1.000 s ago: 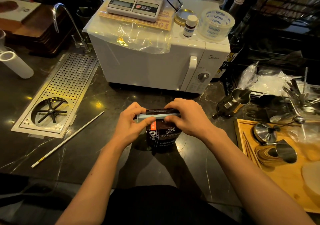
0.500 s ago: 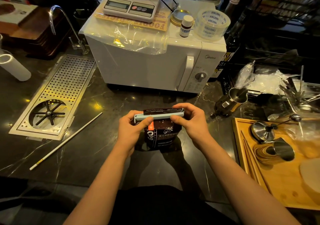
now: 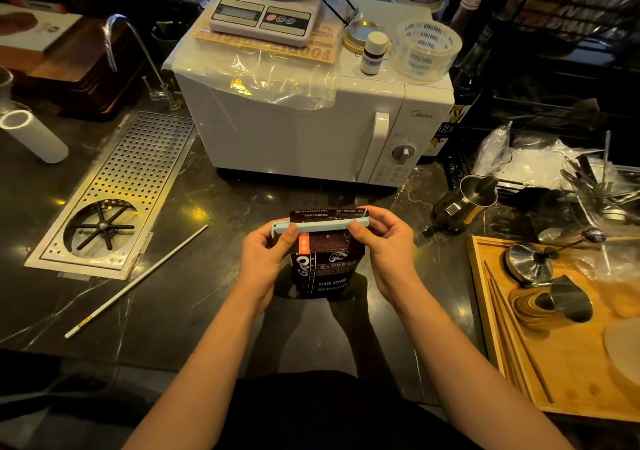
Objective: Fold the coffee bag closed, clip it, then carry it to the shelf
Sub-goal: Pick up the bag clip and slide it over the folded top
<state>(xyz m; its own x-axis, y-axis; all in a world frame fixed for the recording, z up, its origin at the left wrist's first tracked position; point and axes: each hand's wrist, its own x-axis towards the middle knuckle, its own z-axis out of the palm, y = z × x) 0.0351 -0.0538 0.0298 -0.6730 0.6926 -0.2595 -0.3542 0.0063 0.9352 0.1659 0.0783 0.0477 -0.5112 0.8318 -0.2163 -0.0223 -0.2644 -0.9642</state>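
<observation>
Where the dark marble counter (image 3: 180, 311) meets the lower edge of the view: two bare forearms reaching forward. Left hand (image 3: 265, 262) pinched narrow on the left end of the pale blue clip (image 3: 320, 225), thumb on its front face. Right hand (image 3: 388, 245) pinched likewise on the right end, thumb in front, fingers curled behind. Clip lying level across the folded top of the coffee bag (image 3: 325, 262), a strip of the fold showing above it. Bag upright on the counter between both hands, dark, with an orange label and white lettering facing the camera.

Left of the hands, apart from them: a thin white stick (image 3: 136, 281) lying aslant. Beyond it, a perforated metal drip tray (image 3: 145, 165) set into the counter. Right of the hands: a wooden tray (image 3: 554, 363) bearing steel cups and tools; nearer the bag, a small steel pitcher (image 3: 465, 201).

Farther back: a white microwave (image 3: 298, 127), with a kitchen scale (image 3: 266, 16), a small bottle (image 3: 373, 52) and a roll of clear tape (image 3: 424, 51) on top.
</observation>
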